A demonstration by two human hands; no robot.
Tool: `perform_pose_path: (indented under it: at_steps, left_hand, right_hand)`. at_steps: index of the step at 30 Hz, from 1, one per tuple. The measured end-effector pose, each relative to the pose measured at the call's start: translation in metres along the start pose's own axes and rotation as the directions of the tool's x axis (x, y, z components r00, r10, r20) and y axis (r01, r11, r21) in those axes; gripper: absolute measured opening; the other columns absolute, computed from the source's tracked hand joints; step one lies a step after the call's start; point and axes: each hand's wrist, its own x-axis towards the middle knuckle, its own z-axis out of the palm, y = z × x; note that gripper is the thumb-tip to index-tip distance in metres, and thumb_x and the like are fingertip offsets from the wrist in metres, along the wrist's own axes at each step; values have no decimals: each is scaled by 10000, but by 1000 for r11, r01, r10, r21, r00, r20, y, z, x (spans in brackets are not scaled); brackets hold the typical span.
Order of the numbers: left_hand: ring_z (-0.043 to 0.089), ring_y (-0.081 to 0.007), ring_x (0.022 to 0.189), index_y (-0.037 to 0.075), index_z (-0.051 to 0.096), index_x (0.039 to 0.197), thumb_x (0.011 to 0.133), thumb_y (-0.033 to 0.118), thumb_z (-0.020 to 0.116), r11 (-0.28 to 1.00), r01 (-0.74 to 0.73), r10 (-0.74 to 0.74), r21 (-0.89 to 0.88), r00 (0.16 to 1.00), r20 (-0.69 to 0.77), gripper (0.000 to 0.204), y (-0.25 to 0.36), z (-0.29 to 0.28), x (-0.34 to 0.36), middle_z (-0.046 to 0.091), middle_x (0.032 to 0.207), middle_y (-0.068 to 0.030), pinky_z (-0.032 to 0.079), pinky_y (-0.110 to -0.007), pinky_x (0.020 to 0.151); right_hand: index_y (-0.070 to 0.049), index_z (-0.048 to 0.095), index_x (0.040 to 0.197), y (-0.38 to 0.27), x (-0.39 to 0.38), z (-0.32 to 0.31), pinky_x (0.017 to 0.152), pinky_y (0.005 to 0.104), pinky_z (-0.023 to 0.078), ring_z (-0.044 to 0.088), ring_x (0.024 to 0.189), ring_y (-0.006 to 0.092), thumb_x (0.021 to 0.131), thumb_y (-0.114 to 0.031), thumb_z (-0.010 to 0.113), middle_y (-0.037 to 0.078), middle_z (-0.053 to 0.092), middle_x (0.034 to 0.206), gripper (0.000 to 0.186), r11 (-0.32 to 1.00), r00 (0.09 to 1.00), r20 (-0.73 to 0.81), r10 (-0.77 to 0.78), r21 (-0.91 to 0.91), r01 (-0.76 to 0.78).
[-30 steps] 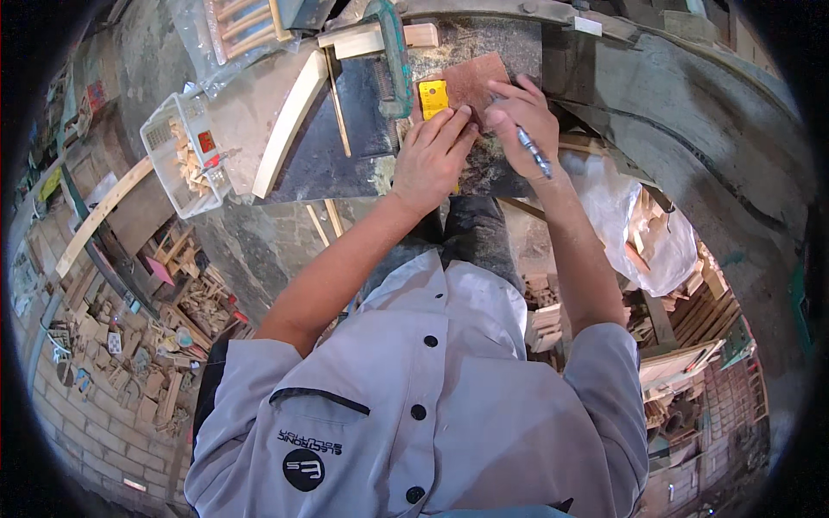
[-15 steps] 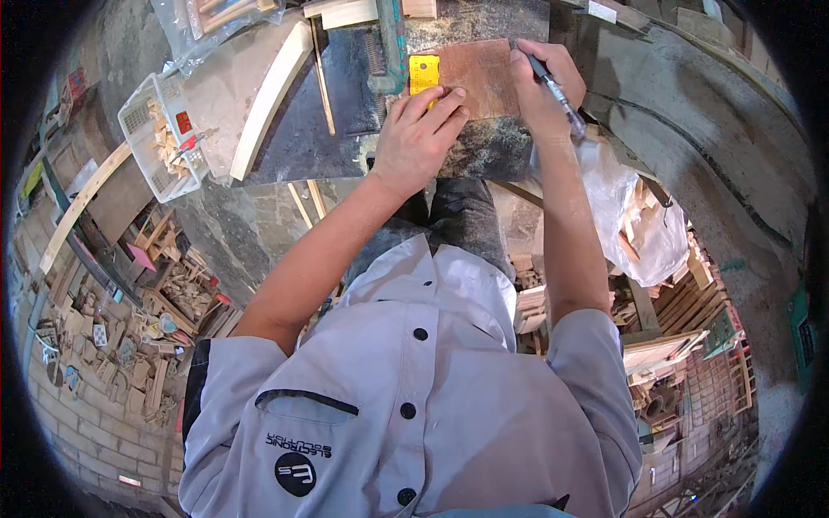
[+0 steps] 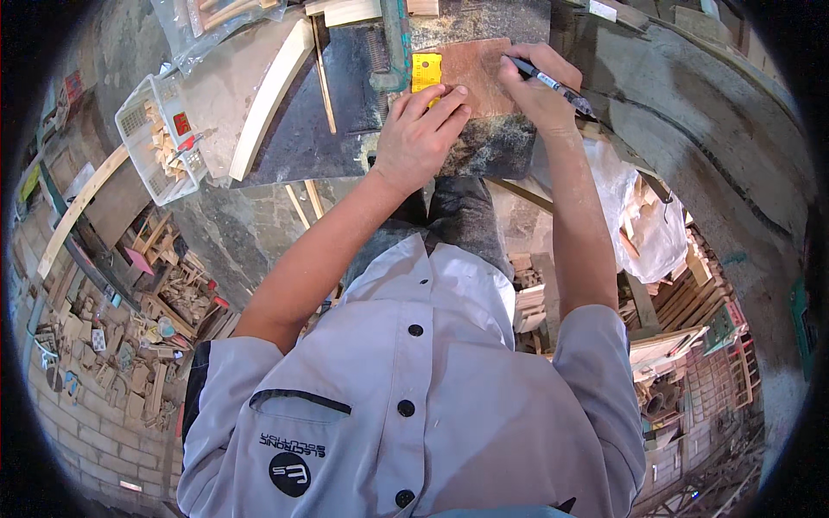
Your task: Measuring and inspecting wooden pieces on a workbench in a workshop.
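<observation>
A reddish-brown flat wooden board (image 3: 477,67) lies on the dark, dusty worktop (image 3: 496,154). On its left part lies a yellow ruler (image 3: 426,69), its lower end under my fingers. My left hand (image 3: 419,129) presses down over the ruler and the board, fingers bent and close together. At the board's right edge, my right hand (image 3: 546,97) is closed around a pen (image 3: 549,81) with a dark barrel and a pale label. The pen's tip points left, at the board's upper right part; whether it touches the wood I cannot tell.
A green metal clamp (image 3: 396,43) stands left of the board. Further left are a curved pale wood strip (image 3: 275,99) and a white plastic basket (image 3: 138,121) with wood scraps. A clear plastic bag (image 3: 609,186) of wood pieces sits to the right. Wood offcuts (image 3: 129,345) litter the floor.
My right hand has shifted slightly left and down, bringing the pen's tip over the board and its barrel to a flatter slant. My left hand stays in place.
</observation>
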Motion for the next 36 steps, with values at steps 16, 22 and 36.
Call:
perform_pose_path:
  at_steps: [16, 22, 36]
  left_hand:
    - [601, -241, 1300, 126, 776, 1178, 894, 153, 731, 1000, -8, 8, 1, 1000, -9, 289, 1, 0, 2, 669, 1424, 20, 462, -424, 1035]
    - [601, -234, 1304, 135, 779, 1183, 872, 150, 757, 1000, 4, -4, 3, 1000, -12, 312, 2, 2, -1, 671, 1424, 28, 462, -422, 1041]
    - [674, -306, 917, 41, 709, 1009, 926, 162, 774, 945, 16, -29, -327, 999, -36, 161, 23, -64, -17, 675, 982, -91, 504, -439, 918]
  right_hand:
    - [-80, 775, 968, -1, 3, 1, 731, 348, 605, 747, 792, 268, 834, -119, 815, 100, 763, 902, 145, 996, 999, -1, -44, 73, 44]
    - [-46, 772, 994, -4, -2, 2, 756, 338, 595, 733, 799, 195, 857, -124, 809, 101, 766, 903, 162, 997, 998, -23, 63, 47, -62]
    - [-80, 735, 947, -111, -81, -23, 718, 448, 576, 731, 808, 363, 942, -162, 735, 136, 745, 889, 82, 964, 968, 138, 210, 136, -228]
